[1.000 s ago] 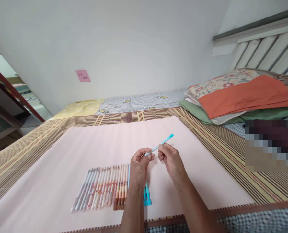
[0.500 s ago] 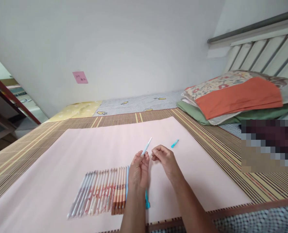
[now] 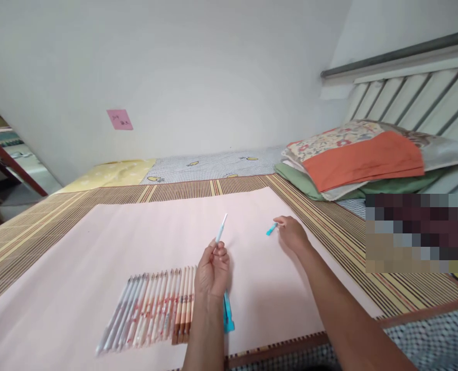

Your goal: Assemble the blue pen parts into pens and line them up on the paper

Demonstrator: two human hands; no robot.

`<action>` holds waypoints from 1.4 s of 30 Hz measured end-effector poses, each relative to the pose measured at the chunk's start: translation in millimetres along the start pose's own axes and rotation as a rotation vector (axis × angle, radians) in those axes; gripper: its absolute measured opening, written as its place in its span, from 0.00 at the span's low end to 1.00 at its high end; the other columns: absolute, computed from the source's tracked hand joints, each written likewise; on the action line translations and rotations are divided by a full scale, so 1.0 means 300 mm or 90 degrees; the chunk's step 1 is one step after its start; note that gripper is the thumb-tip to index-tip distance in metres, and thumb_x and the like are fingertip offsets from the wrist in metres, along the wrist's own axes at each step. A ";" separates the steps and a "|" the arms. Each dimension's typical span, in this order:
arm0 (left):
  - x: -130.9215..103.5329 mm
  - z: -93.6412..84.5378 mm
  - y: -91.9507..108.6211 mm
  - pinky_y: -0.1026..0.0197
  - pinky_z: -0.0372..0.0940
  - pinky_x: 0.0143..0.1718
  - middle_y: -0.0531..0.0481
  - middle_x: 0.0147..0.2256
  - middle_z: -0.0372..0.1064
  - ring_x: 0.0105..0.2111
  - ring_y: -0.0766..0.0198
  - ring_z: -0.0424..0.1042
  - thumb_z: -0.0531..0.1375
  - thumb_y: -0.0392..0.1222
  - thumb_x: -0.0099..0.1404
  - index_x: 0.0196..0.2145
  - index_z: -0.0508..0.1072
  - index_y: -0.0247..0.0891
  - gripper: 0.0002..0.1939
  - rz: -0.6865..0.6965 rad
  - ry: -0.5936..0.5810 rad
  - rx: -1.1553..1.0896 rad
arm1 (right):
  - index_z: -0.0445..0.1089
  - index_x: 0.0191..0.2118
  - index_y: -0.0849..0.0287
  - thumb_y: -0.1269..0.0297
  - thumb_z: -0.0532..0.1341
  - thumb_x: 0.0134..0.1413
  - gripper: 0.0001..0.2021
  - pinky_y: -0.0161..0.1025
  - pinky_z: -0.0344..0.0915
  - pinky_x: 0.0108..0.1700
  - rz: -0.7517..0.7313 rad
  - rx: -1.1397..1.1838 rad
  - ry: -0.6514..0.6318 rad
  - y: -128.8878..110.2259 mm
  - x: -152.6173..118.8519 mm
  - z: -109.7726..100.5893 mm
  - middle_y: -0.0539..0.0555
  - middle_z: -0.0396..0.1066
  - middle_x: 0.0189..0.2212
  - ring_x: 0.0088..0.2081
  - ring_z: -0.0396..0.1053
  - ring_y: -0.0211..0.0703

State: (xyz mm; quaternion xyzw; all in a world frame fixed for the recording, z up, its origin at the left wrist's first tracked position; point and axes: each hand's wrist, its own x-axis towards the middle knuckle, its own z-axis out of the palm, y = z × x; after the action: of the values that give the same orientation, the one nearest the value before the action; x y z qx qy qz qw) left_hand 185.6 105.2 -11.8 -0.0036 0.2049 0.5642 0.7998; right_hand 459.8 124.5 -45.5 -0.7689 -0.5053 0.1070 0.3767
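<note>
My left hand (image 3: pixel 213 265) is closed around a pale blue pen (image 3: pixel 221 229), its white tip pointing up. My right hand (image 3: pixel 291 233) is at the right of the pink sheet (image 3: pixel 136 232), its fingertips at a small turquoise pen part (image 3: pixel 271 229) that lies there. Whether the fingers grip it is hard to tell. Left of my left forearm lies a row of several pens (image 3: pixel 147 309), grey, pinkish and orange-brown. A turquoise piece (image 3: pixel 227 314) shows just right of that forearm, partly hidden.
The sheet lies on a striped mat (image 3: pixel 182 191). Folded bedding (image 3: pixel 363 157) with an orange band is piled at the right, near a white radiator (image 3: pixel 414 98). A pink note (image 3: pixel 119 119) is on the wall.
My right hand has moved right, from near the pen to the small turquoise part. My left hand still holds the pen. The view has shifted slightly.
</note>
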 end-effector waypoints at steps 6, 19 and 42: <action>0.002 -0.002 0.005 0.74 0.60 0.20 0.48 0.28 0.66 0.22 0.74 0.64 0.49 0.28 0.72 0.32 0.71 0.28 0.14 0.008 0.003 0.021 | 0.79 0.32 0.56 0.82 0.60 0.45 0.15 0.38 0.57 0.46 -0.072 -0.066 -0.111 0.011 0.020 0.014 0.55 0.76 0.41 0.50 0.66 0.50; 0.013 -0.010 -0.023 0.75 0.62 0.20 0.46 0.26 0.68 0.21 0.74 0.65 0.51 0.27 0.71 0.30 0.71 0.29 0.13 -0.013 0.048 0.044 | 0.71 0.32 0.60 0.60 0.68 0.53 0.09 0.37 0.70 0.29 0.176 0.523 -0.108 -0.055 -0.058 0.082 0.53 0.74 0.26 0.27 0.71 0.40; 0.017 -0.021 -0.030 0.74 0.64 0.21 0.45 0.25 0.70 0.21 0.73 0.66 0.55 0.26 0.69 0.29 0.73 0.27 0.12 0.015 0.041 0.152 | 0.75 0.37 0.61 0.64 0.66 0.52 0.08 0.35 0.62 0.29 0.081 0.222 -0.128 -0.199 -0.250 0.205 0.53 0.75 0.25 0.27 0.71 0.41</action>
State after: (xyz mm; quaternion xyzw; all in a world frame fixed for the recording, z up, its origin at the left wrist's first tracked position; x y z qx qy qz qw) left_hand 193.2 105.0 -21.2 0.0758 0.2959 0.5446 0.7811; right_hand 349.9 101.4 -63.2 -0.7082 -0.4645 0.2925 0.4440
